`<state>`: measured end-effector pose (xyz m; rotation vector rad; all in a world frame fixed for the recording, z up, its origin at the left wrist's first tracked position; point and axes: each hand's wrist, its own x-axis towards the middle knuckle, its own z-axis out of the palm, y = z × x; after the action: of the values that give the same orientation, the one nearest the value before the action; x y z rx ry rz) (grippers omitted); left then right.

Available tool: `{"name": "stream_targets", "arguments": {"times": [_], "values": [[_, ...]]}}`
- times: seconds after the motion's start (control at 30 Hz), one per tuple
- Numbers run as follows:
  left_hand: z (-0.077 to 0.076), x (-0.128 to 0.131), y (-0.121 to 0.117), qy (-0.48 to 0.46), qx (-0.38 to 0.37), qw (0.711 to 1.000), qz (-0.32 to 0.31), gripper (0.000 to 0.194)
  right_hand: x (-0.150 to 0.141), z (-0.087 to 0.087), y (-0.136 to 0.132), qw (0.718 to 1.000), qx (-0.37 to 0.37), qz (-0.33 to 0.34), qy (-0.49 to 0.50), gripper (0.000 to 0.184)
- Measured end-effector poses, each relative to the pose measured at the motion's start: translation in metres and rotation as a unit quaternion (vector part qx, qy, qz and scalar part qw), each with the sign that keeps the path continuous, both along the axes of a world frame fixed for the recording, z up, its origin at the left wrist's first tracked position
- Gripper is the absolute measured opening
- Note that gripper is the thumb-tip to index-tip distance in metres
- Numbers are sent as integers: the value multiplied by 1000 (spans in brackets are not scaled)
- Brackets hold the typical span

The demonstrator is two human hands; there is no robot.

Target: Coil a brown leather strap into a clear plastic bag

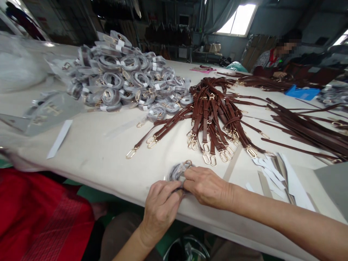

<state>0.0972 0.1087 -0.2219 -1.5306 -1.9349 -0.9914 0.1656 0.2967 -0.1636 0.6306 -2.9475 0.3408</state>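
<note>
Wrapped coil (174, 173): laid on the table (108, 163), near edge; judged light, springy, slippery;
Left hand (162, 203): pinched closed on its near side;
Right hand (204, 185): curled closed on its right side;
Grip: best taken across the layers, clear of the gold ring (187, 161)

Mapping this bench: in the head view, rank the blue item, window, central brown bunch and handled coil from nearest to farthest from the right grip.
1. Coil: touching the right grip.
2. Brown bunch: just beyond, central.
3. Blue item: across, far right.
4. Window: background, upper right.
</note>
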Motion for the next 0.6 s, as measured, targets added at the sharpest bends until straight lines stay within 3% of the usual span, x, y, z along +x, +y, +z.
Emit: {"name": "stream_targets", "arguments": {"times": [0.13, 0.23, 0.37, 0.6], "values": [[-2, -1, -1, 1, 13, 1000, -21, 15, -8, 18, 10, 994, -40, 9, -101, 21], [-1, -1, -1, 11, 14, 1000, -21, 15, -23, 30, 14, 983, 9, -5, -186, 25], [2, -1, 0, 19, 20, 999, -17, 14, -48, 40, 11, 963, 47, 62, -257, 18], [-3, -2, -1, 7, 12, 1000, -16, 17, -64, 46, -7, 952, 107, 77, -277, 17]]}}
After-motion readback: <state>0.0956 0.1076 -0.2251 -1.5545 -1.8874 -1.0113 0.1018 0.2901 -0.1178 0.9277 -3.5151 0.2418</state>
